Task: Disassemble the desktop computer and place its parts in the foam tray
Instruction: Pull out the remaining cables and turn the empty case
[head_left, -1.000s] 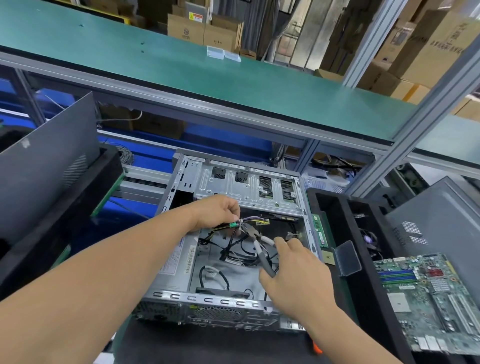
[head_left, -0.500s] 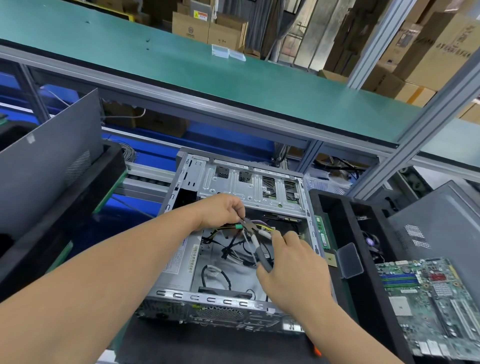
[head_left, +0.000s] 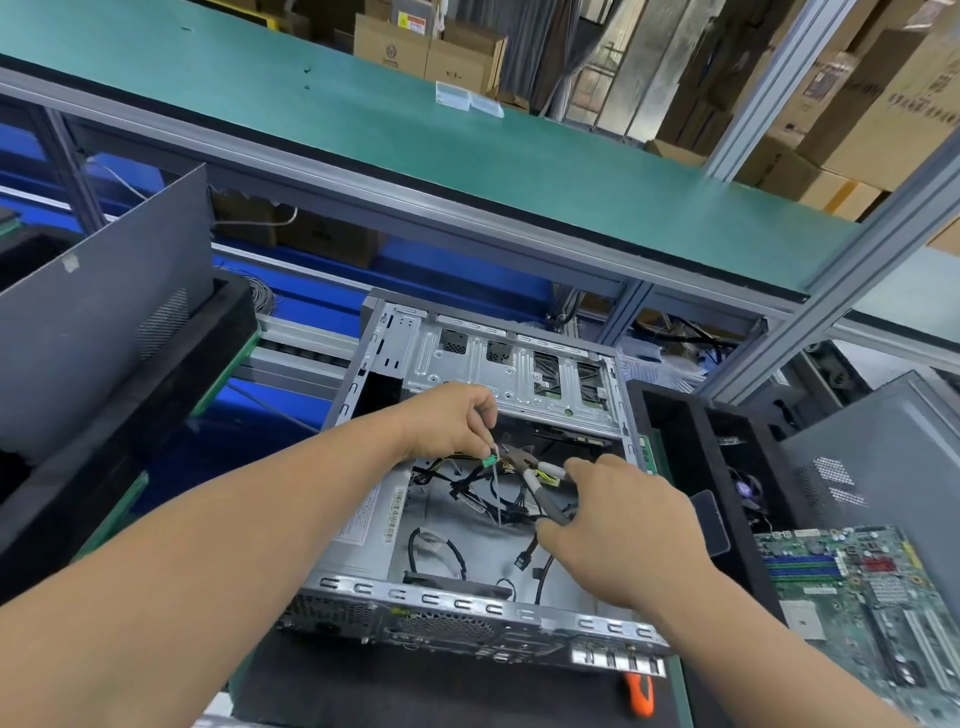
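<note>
An open metal computer case (head_left: 467, 605) lies on its side in front of me, with loose black cables (head_left: 470, 486) on its floor. My left hand (head_left: 449, 421) pinches a cable bundle with a green connector (head_left: 487, 461) above the case's middle. My right hand (head_left: 618, 525) grips the grey handles of a pair of pliers (head_left: 530, 475), whose jaws reach the bundle beside the green connector. A black foam tray (head_left: 675, 467) stands right of the case, with a green memory stick at its left edge. A removed motherboard (head_left: 857, 597) lies at the far right.
A grey side panel (head_left: 98, 312) leans on another black tray (head_left: 119, 415) at the left. A second grey panel (head_left: 883, 457) stands at the right. An orange tool handle (head_left: 640, 693) pokes out below the case. A green shelf (head_left: 467, 156) spans overhead, with cardboard boxes behind it.
My left hand has kept its hold on the cable bundle while my right hand shifted the pliers slightly up and right, with the handles now spread wider.
</note>
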